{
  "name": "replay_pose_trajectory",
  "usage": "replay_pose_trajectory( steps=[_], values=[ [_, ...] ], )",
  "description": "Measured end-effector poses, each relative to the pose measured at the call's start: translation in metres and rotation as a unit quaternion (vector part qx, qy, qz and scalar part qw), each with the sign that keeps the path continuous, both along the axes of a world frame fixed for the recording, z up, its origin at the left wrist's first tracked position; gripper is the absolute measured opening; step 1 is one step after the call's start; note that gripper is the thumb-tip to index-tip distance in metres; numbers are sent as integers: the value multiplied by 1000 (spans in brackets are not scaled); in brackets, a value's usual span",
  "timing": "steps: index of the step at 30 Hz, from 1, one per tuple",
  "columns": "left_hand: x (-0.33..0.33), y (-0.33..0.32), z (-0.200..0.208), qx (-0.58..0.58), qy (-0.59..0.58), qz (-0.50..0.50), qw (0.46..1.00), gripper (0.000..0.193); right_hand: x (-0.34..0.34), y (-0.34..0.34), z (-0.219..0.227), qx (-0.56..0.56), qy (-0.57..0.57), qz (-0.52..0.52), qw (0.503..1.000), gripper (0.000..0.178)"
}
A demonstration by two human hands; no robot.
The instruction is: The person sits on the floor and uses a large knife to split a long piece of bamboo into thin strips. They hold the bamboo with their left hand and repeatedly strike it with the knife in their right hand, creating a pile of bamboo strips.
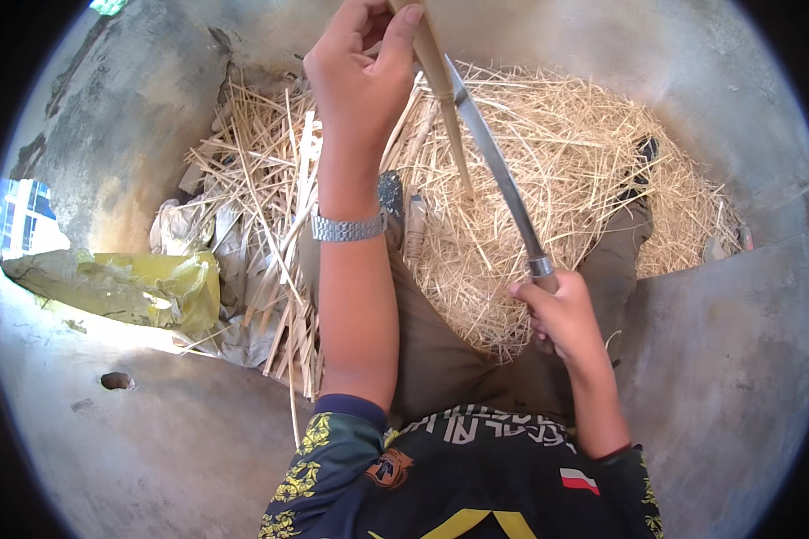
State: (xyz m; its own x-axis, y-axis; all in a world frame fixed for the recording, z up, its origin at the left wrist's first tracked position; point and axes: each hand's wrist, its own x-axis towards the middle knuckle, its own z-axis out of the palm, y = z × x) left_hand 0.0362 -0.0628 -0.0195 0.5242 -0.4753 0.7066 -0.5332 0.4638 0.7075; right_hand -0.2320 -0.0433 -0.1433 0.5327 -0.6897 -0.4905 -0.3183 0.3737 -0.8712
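Observation:
My left hand (368, 54), raised at the top of the view, is closed on a bamboo strip (434, 58) that slants down and narrows to a pointed tip. A long curved knife (502, 171) with a steel blade is gripped by its handle in my right hand (557, 314). The blade rises up and to the left, and its upper end lies against or just beside the strip; I cannot tell whether they touch. A metal-banded watch (349, 227) circles my left wrist. Below the blade spreads a heap of pale shavings (566, 126).
Cut bamboo strips (279, 198) lie in a loose pile left of my legs. Beside them is a torn yellow sack (175, 283) with crumpled cloth. A curved grey wall (144, 117) surrounds the spot. My outstretched legs (611, 242) lie partly under the shavings.

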Motion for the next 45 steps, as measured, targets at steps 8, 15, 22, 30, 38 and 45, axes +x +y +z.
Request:
replay_pose_trajectory(
  steps=[8,15,22,30,38,45],
  values=[
    [4,1,-5,-20,11,31,999,18,0,15,28,-8,-207,-119,971,22],
    [1,1,-2,6,-17,37,999,17,32,8,-15,96,-89,-3,991,24],
    [26,8,-5,22,45,-38,998,22,9,2,40,63,-173,-67,981,21],
    [21,5,-12,7,-2,-113,994,24,-4,18,-8,150,-70,11,986,21],
    [16,2,-14,31,60,-77,995,23,-15,7,31,-56,-262,-182,946,15],
    [4,-2,-7,21,30,-114,993,25,-5,24,-34,84,-57,-18,995,20]
  ],
)
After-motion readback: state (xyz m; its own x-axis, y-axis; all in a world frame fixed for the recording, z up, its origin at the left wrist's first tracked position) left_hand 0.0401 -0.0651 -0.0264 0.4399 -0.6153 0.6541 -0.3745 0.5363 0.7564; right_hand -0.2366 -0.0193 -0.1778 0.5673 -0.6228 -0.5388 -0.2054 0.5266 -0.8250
